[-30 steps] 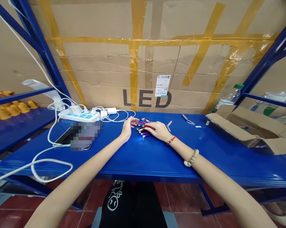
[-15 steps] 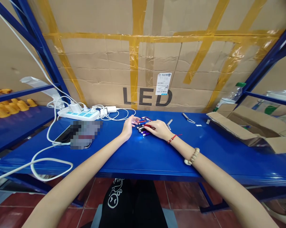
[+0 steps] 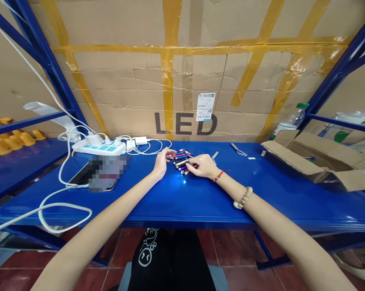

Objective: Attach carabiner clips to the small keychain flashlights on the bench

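Observation:
A small heap of slim metal pen lights in red, blue, purple and silver lies on the blue shelf top. My left hand rests at the heap's left edge, fingers stretched out and touching the nearest ones. My right hand sits at the heap's right side with its fingers curled around one or two of the pen lights. A red cord and a bead bracelet circle my right wrist and forearm.
A white power strip with chargers and looping cables lies at the back left, beside a phone. An open cardboard box stands at the right. Two loose pen lights lie behind my right hand. A taped carton marked LED fills the back.
My right hand has drawn its fingers in around some pen lights and lifted slightly. My left hand has stayed at the heap's left edge.

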A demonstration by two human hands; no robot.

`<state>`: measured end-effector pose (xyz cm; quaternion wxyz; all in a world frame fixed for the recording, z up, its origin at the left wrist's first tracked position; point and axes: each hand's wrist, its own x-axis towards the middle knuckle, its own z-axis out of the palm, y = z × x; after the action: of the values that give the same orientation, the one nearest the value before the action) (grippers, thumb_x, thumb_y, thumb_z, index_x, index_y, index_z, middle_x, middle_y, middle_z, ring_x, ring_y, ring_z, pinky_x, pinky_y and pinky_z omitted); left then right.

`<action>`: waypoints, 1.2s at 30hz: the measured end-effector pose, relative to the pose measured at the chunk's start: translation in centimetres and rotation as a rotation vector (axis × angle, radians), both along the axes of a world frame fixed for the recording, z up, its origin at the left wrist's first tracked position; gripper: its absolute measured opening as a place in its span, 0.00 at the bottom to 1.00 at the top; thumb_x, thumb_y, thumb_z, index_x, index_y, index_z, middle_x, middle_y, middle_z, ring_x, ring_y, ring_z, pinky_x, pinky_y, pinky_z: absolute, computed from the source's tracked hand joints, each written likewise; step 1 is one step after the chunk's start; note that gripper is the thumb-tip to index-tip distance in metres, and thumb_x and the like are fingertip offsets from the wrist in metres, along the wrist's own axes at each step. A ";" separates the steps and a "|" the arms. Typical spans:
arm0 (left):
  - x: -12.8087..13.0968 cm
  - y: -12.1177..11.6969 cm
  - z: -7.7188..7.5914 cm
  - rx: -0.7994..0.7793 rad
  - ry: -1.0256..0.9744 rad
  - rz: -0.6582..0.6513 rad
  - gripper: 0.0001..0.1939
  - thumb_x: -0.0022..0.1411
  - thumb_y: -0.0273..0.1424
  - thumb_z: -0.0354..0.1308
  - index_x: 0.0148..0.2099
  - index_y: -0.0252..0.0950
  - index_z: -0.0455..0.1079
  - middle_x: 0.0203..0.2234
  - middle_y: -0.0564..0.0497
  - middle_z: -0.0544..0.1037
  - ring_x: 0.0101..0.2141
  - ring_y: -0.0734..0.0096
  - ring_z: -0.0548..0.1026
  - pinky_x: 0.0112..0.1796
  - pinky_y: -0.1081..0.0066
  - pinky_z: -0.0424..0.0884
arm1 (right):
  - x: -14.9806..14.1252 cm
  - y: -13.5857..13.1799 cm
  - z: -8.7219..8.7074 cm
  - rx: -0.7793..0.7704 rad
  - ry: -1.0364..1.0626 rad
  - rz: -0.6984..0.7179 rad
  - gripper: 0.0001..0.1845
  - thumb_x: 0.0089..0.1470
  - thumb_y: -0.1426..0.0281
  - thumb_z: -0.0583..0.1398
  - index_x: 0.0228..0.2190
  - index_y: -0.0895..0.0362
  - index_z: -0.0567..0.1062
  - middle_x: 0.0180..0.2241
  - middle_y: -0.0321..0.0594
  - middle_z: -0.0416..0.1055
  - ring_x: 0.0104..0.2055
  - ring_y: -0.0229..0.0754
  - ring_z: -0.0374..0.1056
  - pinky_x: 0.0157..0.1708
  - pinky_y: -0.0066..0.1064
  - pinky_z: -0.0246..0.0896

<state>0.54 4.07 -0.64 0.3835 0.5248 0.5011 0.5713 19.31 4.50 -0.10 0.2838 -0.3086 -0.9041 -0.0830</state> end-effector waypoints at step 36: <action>-0.1 0.2 -0.1 -0.012 0.004 -0.002 0.26 0.58 0.45 0.39 0.33 0.33 0.73 0.32 0.45 0.78 0.32 0.67 0.73 0.31 0.70 0.64 | -0.3 0.1 0.3 -0.097 -0.082 -0.141 0.21 0.59 0.52 0.49 0.37 0.52 0.75 0.38 0.36 0.77 0.36 0.39 0.72 0.26 0.26 0.50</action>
<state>0.43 4.26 -0.79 0.3864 0.5241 0.5046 0.5670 19.06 4.62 0.21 0.2249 -0.3813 -0.8938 -0.0717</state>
